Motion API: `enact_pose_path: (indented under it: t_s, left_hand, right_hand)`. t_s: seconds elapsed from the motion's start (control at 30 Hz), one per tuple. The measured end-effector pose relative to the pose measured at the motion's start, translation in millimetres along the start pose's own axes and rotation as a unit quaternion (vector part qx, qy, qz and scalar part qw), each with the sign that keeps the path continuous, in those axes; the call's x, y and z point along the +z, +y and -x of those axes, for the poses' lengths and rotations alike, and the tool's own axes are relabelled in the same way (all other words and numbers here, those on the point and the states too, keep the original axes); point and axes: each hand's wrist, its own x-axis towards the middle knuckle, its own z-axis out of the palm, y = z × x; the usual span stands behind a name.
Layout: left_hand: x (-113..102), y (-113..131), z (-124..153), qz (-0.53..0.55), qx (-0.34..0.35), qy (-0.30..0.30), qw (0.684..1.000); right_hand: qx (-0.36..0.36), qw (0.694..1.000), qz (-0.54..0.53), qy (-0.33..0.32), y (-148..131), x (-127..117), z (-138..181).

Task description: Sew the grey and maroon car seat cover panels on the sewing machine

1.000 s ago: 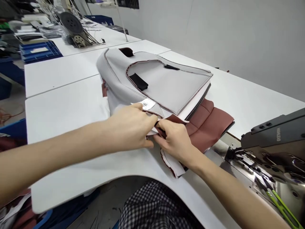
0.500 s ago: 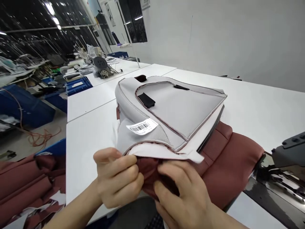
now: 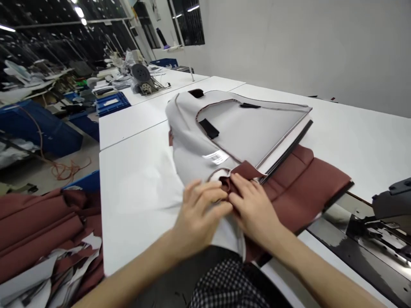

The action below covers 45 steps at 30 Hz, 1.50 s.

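Maroon leatherette forms a small flap (image 3: 247, 170) that stands up out of the fold at the near edge of a grey seat cover (image 3: 224, 132). The cover lies on a white worktable (image 3: 128, 134), partly over a maroon perforated panel (image 3: 305, 188). The right hand (image 3: 253, 209) presses on the gathered maroon with its fingers together (it may be pinching, but the thumb is hidden, so I can't tell). The left hand (image 3: 201, 218), slightly blurred, rests with its fingers loosely spread on the white-backed edge, fingertips just beside the right hand. A barcode label (image 3: 215, 157) sits on the grey face above them. A sewing machine (image 3: 391, 205) stands at the table's right edge, and maroon offcuts (image 3: 38, 222) lie piled to the left.
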Motion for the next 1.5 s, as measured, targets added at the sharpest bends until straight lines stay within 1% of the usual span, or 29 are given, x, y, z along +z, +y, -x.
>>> enact_pose_path:
  t_s: [0.03,0.07,0.1,0.13,0.17,0.2,0.23,0.27,0.3,0.33,0.37,0.4,0.47,0.53,0.6,0.63,0.67,0.73,0.77,0.8,0.83,0.87,0.97,1.03,1.17,1.23,1.37,1.43,1.5]
  left_hand:
    - [4,18,17,0.080,-0.046,-0.024,0.995]
    - [9,35,39,0.181,-0.098,-0.061,0.977]
    - [13,49,62,0.296,-0.184,-0.106,0.931]
    - [17,60,87,0.395,-0.330,-0.129,0.847]
    - [22,66,111,0.459,-0.509,-0.075,0.724]
    - [26,68,134,0.487,-0.664,0.055,0.564]
    - [29,65,152,0.472,-0.751,0.209,0.412]
    - [31,60,167,0.458,-0.764,0.287,0.354]
    - [33,53,177,0.447,-0.765,0.347,0.308]
    - [33,47,182,0.446,-0.754,0.386,0.289]
    - [33,43,184,0.455,-0.739,0.405,0.287]
    - [33,41,184,0.464,-0.727,0.423,0.277]
    - [32,46,178,0.483,-0.703,0.450,0.264]
    - [30,62,172,0.500,-0.691,0.455,0.257]
    - [28,89,171,0.518,-0.696,0.433,0.246]
    - [26,105,172,0.529,-0.703,0.414,0.233]
    - [25,121,174,0.538,-0.715,0.394,0.211]
    - [23,152,178,0.548,-0.745,0.351,0.147]
    - [22,164,180,0.551,-0.757,0.331,0.116]
    - [21,174,181,0.553,-0.766,0.314,0.095]
    - [20,181,182,0.555,-0.770,0.301,0.085]
    - [20,186,182,0.558,-0.772,0.292,0.084]
    - [19,187,183,0.573,-0.765,0.278,0.095]
    - [20,184,184,0.584,-0.759,0.269,0.099]
    - [22,182,185,0.592,-0.755,0.259,0.112]
    - [20,183,185,0.587,-0.759,0.260,0.105]
    - [14,183,183,0.579,-0.773,0.248,0.076]
    - [12,182,181,0.579,-0.780,0.229,0.069]
    - [12,181,179,0.579,-0.782,0.218,0.071]
  right_hand:
    - [0.025,0.998,0.028,-0.051,15,5,0]
    - [0.053,0.992,0.058,-0.096,29,8,2]
    - [0.084,0.984,0.088,-0.131,43,10,6]
    - [0.114,0.975,0.117,-0.148,55,11,12]
    - [0.141,0.969,0.144,-0.145,65,10,20]
    - [0.159,0.966,0.164,-0.125,71,8,29]
    - [0.163,0.967,0.175,-0.092,75,5,38]
    - [0.152,0.971,0.177,-0.056,75,2,48]
    - [0.130,0.977,0.169,-0.020,71,-1,57]
    - [0.101,0.983,0.153,0.009,65,-3,66]
    - [0.070,0.989,0.131,0.029,55,-4,73]
    - [0.043,0.993,0.106,0.039,42,-4,80]
    - [0.002,0.998,0.048,0.035,12,0,89]
    - [-0.029,1.000,-0.005,0.002,-22,8,94]
    - [-0.054,0.997,-0.032,-0.046,-57,17,96]
    - [-0.065,0.995,-0.034,-0.073,-75,22,96]
    - [-0.075,0.992,-0.031,-0.100,-91,27,95]
    - [-0.090,0.984,-0.027,-0.150,-121,37,92]
    - [-0.095,0.980,-0.027,-0.171,-133,42,91]
    - [-0.100,0.976,-0.028,-0.189,-143,46,89]
    - [-0.103,0.973,-0.028,-0.206,-150,50,89]
    - [-0.105,0.969,-0.028,-0.220,-154,54,89]
    - [-0.087,0.970,-0.029,-0.223,-158,57,92]
    - [-0.067,0.976,-0.028,-0.207,-156,55,96]
    - [-0.037,0.976,-0.042,-0.209,-153,49,107]
    - [-0.016,0.983,-0.068,-0.170,-147,43,114]
    - [0.033,0.995,-0.076,-0.056,-116,16,126]
    - [0.047,0.997,-0.061,-0.029,-95,-2,133]
    - [0.057,0.998,-0.035,-0.014,-73,-19,141]
